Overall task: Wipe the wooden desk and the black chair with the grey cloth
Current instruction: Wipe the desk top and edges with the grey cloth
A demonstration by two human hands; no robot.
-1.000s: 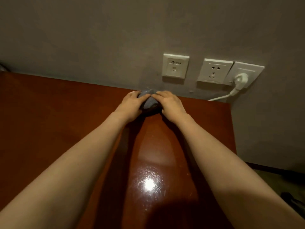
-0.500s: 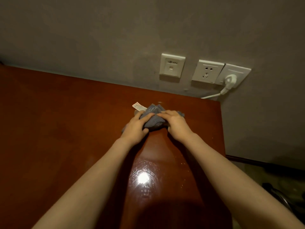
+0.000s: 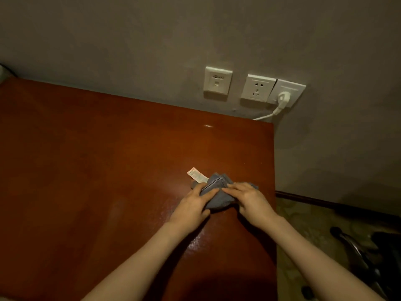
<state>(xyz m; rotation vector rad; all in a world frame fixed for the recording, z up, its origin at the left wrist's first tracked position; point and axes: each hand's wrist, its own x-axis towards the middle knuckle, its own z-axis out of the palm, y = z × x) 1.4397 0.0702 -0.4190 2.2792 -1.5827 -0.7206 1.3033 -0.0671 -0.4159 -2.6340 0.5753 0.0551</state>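
Note:
The grey cloth (image 3: 218,193) lies bunched on the reddish wooden desk (image 3: 97,170), near its right edge, with a white label (image 3: 197,175) sticking out at its far left. My left hand (image 3: 193,206) presses on the cloth's left side with straight fingers. My right hand (image 3: 249,202) presses on its right side the same way. Both palms cover much of the cloth. Part of the black chair (image 3: 373,257) shows on the floor at the lower right, its base and a metal leg.
The grey wall rises right behind the desk. On it are a data port plate (image 3: 217,83), a socket (image 3: 257,88) and a second socket with a white plug and cable (image 3: 280,101). Patterned floor lies past the desk's right edge.
Both hands have drawn the cloth back from the wall toward me along the desk's right side. The label has come into view.

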